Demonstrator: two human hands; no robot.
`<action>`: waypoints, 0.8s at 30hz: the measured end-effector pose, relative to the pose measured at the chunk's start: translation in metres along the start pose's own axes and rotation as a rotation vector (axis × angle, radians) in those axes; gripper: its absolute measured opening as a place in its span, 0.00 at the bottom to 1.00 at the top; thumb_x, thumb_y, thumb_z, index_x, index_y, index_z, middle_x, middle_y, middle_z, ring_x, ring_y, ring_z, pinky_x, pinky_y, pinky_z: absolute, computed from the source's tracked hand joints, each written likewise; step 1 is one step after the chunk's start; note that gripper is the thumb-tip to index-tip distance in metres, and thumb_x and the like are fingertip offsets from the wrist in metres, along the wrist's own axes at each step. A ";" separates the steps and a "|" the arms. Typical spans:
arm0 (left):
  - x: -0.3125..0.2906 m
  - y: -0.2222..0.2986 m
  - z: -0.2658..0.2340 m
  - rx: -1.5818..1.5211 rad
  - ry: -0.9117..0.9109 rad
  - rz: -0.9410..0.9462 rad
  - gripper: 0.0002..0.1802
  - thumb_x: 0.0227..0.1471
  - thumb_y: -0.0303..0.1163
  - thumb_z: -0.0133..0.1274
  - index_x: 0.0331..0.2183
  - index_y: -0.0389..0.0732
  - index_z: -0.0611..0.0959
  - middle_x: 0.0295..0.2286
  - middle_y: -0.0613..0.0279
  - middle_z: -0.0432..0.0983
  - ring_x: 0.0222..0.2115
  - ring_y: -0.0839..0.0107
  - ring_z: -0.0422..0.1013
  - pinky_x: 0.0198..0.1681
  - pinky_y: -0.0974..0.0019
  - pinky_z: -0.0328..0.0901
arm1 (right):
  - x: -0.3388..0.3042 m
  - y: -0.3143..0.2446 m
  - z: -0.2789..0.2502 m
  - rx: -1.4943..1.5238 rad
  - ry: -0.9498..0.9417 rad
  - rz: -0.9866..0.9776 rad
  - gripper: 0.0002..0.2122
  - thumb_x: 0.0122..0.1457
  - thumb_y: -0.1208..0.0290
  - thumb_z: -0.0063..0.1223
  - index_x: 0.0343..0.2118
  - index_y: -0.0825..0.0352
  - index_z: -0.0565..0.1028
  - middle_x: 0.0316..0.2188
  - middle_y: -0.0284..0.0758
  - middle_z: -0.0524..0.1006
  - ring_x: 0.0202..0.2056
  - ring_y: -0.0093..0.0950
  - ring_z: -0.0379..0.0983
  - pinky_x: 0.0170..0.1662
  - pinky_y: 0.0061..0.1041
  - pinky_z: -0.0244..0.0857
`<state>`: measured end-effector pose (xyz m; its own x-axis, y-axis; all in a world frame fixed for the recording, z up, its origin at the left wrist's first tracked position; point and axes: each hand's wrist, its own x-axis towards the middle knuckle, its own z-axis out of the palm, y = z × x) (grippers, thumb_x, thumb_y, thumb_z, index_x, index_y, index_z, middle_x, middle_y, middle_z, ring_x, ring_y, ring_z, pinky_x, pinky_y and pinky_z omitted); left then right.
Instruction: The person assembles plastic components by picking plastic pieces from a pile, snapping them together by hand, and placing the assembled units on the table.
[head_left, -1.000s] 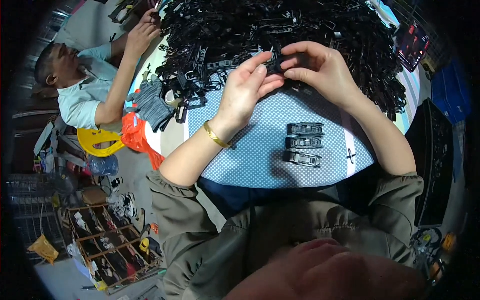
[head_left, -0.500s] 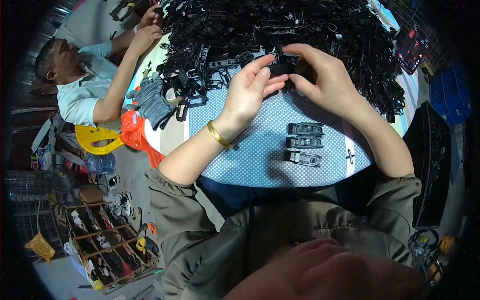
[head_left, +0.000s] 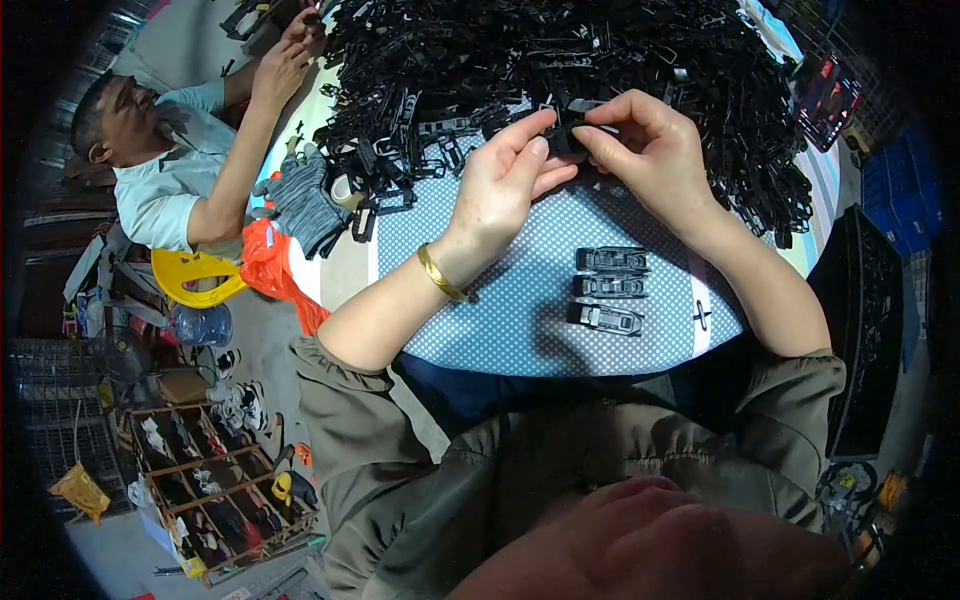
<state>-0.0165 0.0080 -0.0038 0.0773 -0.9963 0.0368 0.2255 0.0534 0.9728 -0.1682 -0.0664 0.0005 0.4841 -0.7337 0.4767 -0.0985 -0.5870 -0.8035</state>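
Near the front edge of the heap, my left hand (head_left: 505, 178) has its thumb and fingers closed round a small black plastic part (head_left: 562, 140). My right hand (head_left: 652, 152) pinches the right end of that part between thumb and index finger; fingers hide some of its shape. A large heap of black plastic parts (head_left: 480, 70) lies just beyond both hands. Closer to me, three long black-and-grey parts (head_left: 612, 287) lie in a column on the blue dotted cloth (head_left: 480, 320). One small black piece (head_left: 702, 313) rests by the cloth's white stripe.
To the left lie a grey glove (head_left: 305, 205), a tape roll (head_left: 345, 192) and an orange plastic bag (head_left: 270, 265). A co-worker (head_left: 165, 170) handles a small dark object at the far left. A lit phone screen (head_left: 830, 100) stands at the right.
My right fingers have drawn together into a pinch on the black part, the wrist shifting slightly. My left hand has barely moved. The co-worker's hands have risen a little.
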 end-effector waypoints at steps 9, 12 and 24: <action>-0.002 -0.001 0.001 0.060 0.009 0.066 0.21 0.52 0.24 0.43 0.49 0.30 0.63 0.36 0.54 0.71 0.33 0.73 0.71 0.40 0.73 0.67 | -0.003 -0.001 0.005 -0.162 0.032 -0.200 0.05 0.45 0.79 0.56 0.24 0.72 0.72 0.26 0.32 0.71 0.26 0.17 0.70 0.26 0.13 0.66; -0.002 0.003 -0.004 0.096 0.007 0.032 0.22 0.51 0.23 0.46 0.48 0.31 0.65 0.35 0.55 0.72 0.32 0.73 0.71 0.38 0.73 0.68 | -0.003 0.001 0.005 -0.197 0.042 -0.277 0.07 0.44 0.76 0.58 0.27 0.69 0.72 0.31 0.34 0.70 0.26 0.19 0.70 0.26 0.14 0.65; 0.000 0.019 -0.013 0.033 -0.189 0.076 0.23 0.50 0.23 0.45 0.49 0.33 0.64 0.25 0.60 0.72 0.23 0.78 0.70 0.27 0.77 0.66 | 0.010 -0.004 -0.023 0.126 -0.363 0.005 0.11 0.50 0.70 0.54 0.36 0.67 0.76 0.23 0.28 0.72 0.21 0.15 0.66 0.23 0.13 0.61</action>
<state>0.0005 0.0100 0.0121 -0.0914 -0.9845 0.1493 0.1940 0.1295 0.9724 -0.1827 -0.0792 0.0164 0.7624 -0.5544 0.3337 -0.0050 -0.5207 -0.8537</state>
